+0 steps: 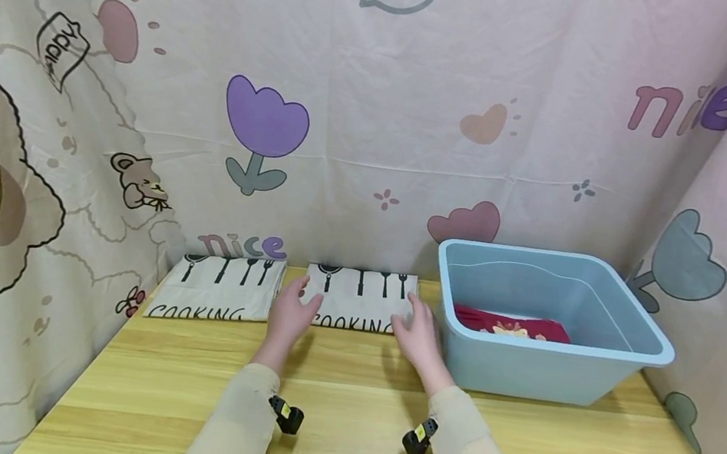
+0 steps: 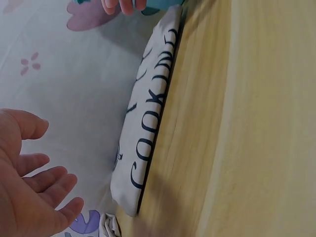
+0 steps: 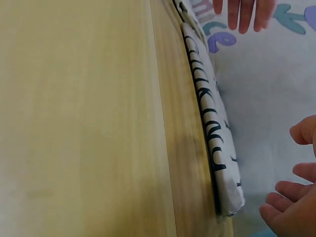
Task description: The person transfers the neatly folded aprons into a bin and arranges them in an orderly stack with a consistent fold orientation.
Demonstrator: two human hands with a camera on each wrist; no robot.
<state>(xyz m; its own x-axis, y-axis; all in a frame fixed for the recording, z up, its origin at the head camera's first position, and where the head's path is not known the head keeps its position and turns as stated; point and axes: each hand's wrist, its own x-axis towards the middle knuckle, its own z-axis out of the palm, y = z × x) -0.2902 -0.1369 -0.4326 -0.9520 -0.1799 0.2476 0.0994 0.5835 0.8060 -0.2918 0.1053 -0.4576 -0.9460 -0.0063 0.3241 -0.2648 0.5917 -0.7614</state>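
A folded white cloth (image 1: 356, 300), printed with black utensils and the word COOKING, lies flat on the wooden table against the curtain. My left hand (image 1: 291, 314) hovers at its left end, fingers spread and relaxed. At the opposite end my right hand (image 1: 417, 333) is held the same way. Both wrist views show a gap between the left fingers (image 2: 52, 185), the right fingers (image 3: 284, 195) and the cloth. Neither hand holds anything. Left of the left hand lies a second folded cloth (image 1: 215, 288) with the same print.
On the right stands a light blue plastic tub (image 1: 525, 370), close beside my right hand. A red patterned cloth (image 1: 517, 325) lies inside it. A printed curtain (image 1: 383, 90) hangs behind and at both sides of the wooden table (image 1: 351, 411).
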